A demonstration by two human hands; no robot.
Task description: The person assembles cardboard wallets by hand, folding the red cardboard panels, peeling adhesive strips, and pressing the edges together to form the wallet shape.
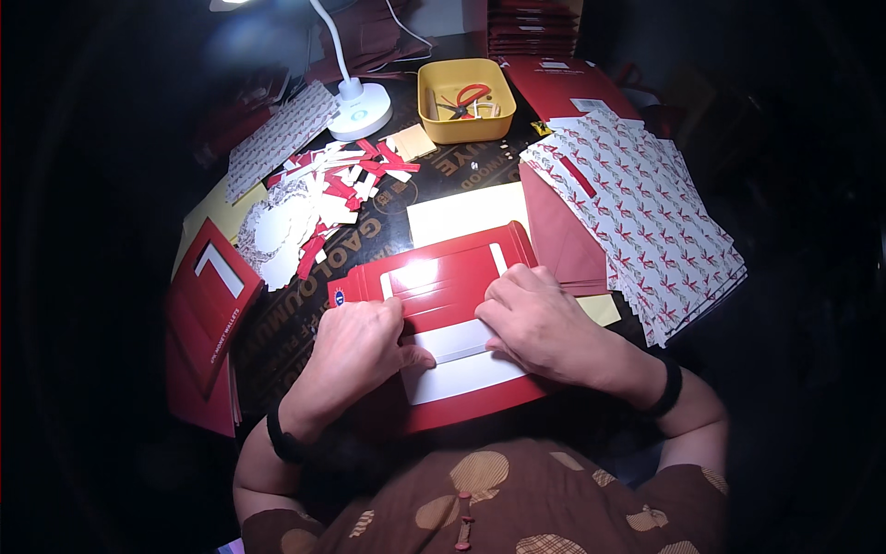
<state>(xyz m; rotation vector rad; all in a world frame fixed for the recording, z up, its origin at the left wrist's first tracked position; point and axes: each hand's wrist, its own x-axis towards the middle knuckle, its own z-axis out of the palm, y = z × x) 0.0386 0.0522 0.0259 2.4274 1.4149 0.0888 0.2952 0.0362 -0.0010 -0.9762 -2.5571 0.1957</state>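
Note:
Directly before me lies a glossy red cardboard piece (441,314) with white slots and a white panel (461,380) on its near half. My left hand (362,346) grips its left side, fingers curled over and thumb on the white part. On the other side, my right hand (535,316) holds it too, fingers bent and thumb pressing beside a raised white crease between the hands. The far part of the cardboard tilts up slightly. Both hands' fingertips are partly hidden.
Patterned sheets (646,212) are stacked at right over dark red envelopes (563,231). Red and white paper strips (346,185) lie left of centre, near a red card with a cut-out (189,305). Behind stand a white lamp (360,111) and a yellow bin (466,129) holding scissors (452,109).

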